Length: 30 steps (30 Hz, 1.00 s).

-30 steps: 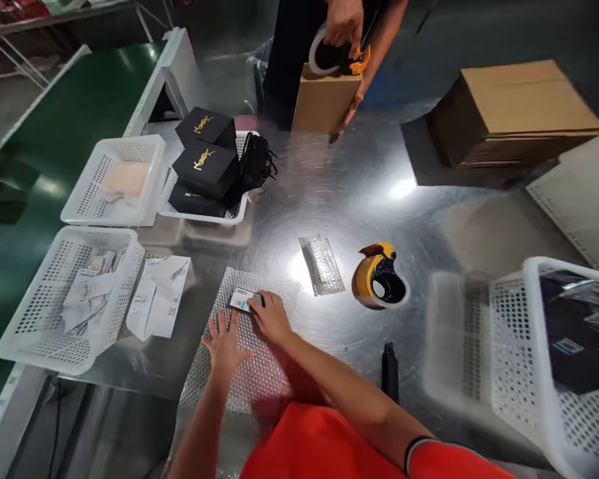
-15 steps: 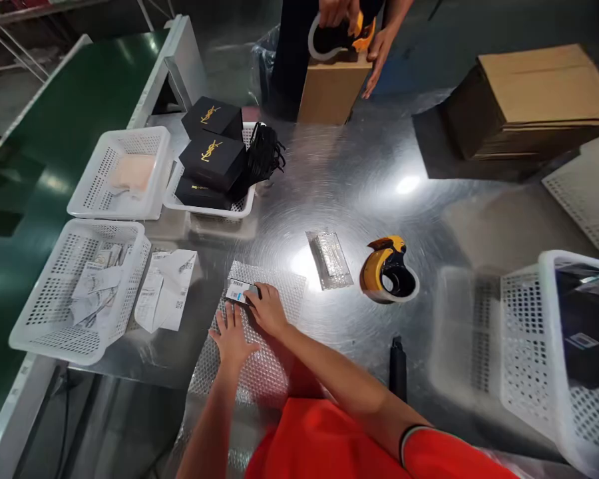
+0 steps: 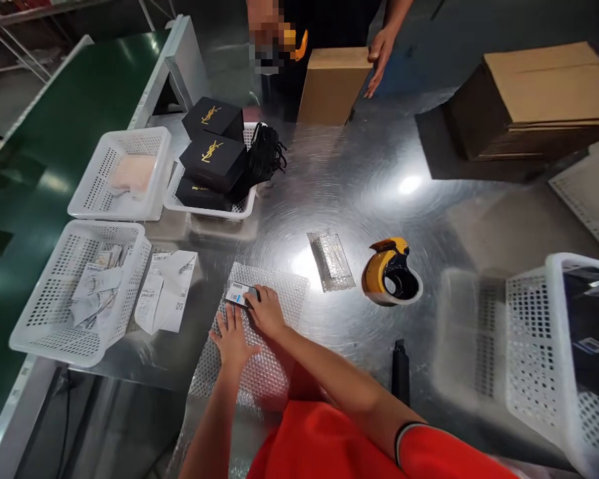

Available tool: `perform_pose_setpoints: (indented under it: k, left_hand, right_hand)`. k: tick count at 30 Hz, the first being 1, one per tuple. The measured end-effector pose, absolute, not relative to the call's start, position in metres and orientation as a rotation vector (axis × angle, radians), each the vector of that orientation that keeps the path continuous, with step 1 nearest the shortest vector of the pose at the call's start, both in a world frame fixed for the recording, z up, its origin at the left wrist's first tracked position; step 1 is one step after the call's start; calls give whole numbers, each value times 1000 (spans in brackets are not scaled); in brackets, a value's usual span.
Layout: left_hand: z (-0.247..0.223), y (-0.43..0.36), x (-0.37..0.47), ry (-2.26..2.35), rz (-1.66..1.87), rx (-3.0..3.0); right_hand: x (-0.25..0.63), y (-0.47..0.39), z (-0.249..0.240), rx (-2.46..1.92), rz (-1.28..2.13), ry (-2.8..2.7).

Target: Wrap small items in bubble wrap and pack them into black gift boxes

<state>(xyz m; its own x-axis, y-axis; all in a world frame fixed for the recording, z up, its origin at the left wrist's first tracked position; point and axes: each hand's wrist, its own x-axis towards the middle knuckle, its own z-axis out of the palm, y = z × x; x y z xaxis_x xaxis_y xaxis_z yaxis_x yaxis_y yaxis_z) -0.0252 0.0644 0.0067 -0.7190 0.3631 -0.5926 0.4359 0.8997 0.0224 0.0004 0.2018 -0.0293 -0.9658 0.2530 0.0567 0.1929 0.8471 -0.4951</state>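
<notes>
On the metal worktop (image 3: 324, 193), the left grip (image 3: 233, 346) spreads flat on bubble wrap (image 3: 290, 291); the right grip (image 3: 268, 311) holds a small labelled packet (image 3: 238, 293) near the wrap's far edge. A tape dispenser (image 3: 377, 273) stands right.

Free tabletop (image 3: 324, 189) beyond bubble wrap (image 3: 259, 382), baskets (image 3: 74, 342) blocking left, tape dispenser (image 3: 380, 271) right

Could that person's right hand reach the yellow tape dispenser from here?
Probably yes: though the right hand touches the labelled item, only bubble wrap and a flat packet lie towards the tape dispenser, nothing tall.
</notes>
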Motion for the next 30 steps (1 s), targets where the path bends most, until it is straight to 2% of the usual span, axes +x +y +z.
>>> perform_pose_setpoints:
  k: [12,30]
  left_hand:
    - [14,67,-26,2420,-134,554]
    - [8,66,-27,2418,-115,523]
  right_hand:
    - [-1,208,-21,-333,812,-2953]
    - [-2,204,-34,-306,779,-2902]
